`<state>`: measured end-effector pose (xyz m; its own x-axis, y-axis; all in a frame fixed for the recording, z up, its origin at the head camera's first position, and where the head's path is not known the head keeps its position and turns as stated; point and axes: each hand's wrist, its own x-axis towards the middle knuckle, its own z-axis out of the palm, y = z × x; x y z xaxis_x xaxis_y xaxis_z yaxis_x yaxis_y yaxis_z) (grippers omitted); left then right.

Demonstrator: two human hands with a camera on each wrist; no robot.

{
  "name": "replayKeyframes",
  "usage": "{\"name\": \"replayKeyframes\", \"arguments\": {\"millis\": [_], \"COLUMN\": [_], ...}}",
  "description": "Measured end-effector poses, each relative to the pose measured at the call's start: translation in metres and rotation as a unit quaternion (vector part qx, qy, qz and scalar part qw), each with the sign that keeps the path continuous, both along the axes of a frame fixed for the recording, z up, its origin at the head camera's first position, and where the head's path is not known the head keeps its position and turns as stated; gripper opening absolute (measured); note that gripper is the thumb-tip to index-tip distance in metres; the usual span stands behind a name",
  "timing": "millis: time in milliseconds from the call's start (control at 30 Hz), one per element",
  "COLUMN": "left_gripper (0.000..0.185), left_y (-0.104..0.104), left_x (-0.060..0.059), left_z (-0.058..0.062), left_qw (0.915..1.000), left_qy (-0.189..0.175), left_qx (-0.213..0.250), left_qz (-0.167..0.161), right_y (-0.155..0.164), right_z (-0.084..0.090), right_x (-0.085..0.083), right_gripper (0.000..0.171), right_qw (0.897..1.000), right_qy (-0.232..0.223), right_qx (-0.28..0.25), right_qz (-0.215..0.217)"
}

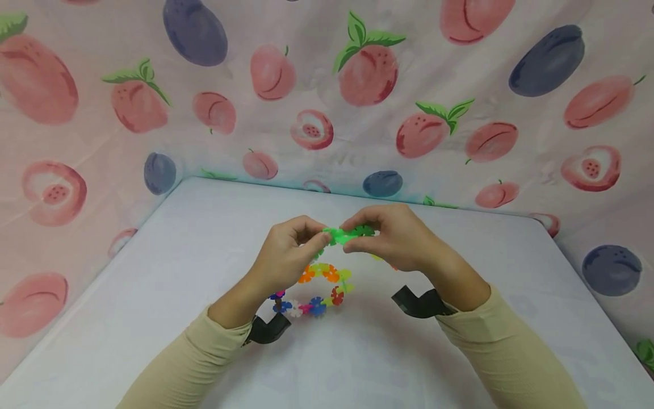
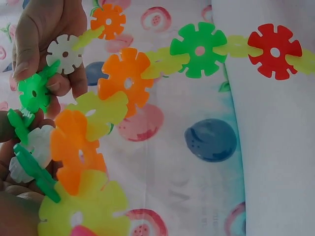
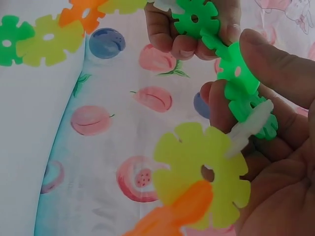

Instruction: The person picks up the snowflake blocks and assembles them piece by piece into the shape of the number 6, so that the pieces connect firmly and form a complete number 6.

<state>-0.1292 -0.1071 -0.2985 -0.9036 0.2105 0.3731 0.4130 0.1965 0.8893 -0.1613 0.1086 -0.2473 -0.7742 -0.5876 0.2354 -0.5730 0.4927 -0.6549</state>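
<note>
Notched plastic snowflake discs are linked into a long colourful chain (image 1: 318,307). My left hand (image 1: 286,250) pinches the chain at a green snowflake disc (image 3: 195,18). Close to it, my right hand (image 1: 401,236) grips another green snowflake disc (image 3: 238,70) between thumb and fingers. Several green discs span the gap between the hands, touching one another. White discs (image 2: 65,54) adjoin the green ones on both sides, followed by orange (image 2: 125,81) and yellow discs (image 3: 202,172). Whether the middle green discs are fully slotted together, I cannot tell.
Below the hands, part of the chain rests on the white table (image 1: 168,295). Behind the table hangs a fruit-print cloth (image 1: 327,153). A black strap (image 1: 421,302) is on the right wrist, another black strap (image 1: 268,329) on the left.
</note>
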Motion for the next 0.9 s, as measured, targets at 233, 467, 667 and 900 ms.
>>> {"name": "replayKeyframes", "arguments": {"millis": [233, 467, 667, 900], "left_gripper": [0.012, 0.013, 0.013, 0.015], "left_y": [-0.003, -0.007, -0.008, -0.006], "left_x": [-0.004, -0.008, -0.009, -0.01], "left_z": [-0.003, -0.004, -0.004, -0.005], "left_qw": [1.0, 0.9994, 0.9985, 0.9944], "left_qy": [-0.007, -0.017, -0.018, -0.04], "left_qx": [0.004, 0.018, 0.036, 0.083], "left_qz": [0.004, 0.025, 0.038, 0.052], "right_y": [0.0, 0.009, 0.018, 0.026], "right_z": [0.0, -0.006, -0.012, -0.019], "right_x": [-0.005, -0.01, -0.01, -0.011], "right_gripper": [0.047, 0.06, 0.061, 0.05], "right_qw": [1.0, 0.999, 0.998, 0.999], "right_qy": [0.002, -0.006, -0.021, -0.009], "right_qx": [0.019, 0.044, 0.052, 0.047], "right_qz": [0.009, 0.003, -0.01, -0.024]}}
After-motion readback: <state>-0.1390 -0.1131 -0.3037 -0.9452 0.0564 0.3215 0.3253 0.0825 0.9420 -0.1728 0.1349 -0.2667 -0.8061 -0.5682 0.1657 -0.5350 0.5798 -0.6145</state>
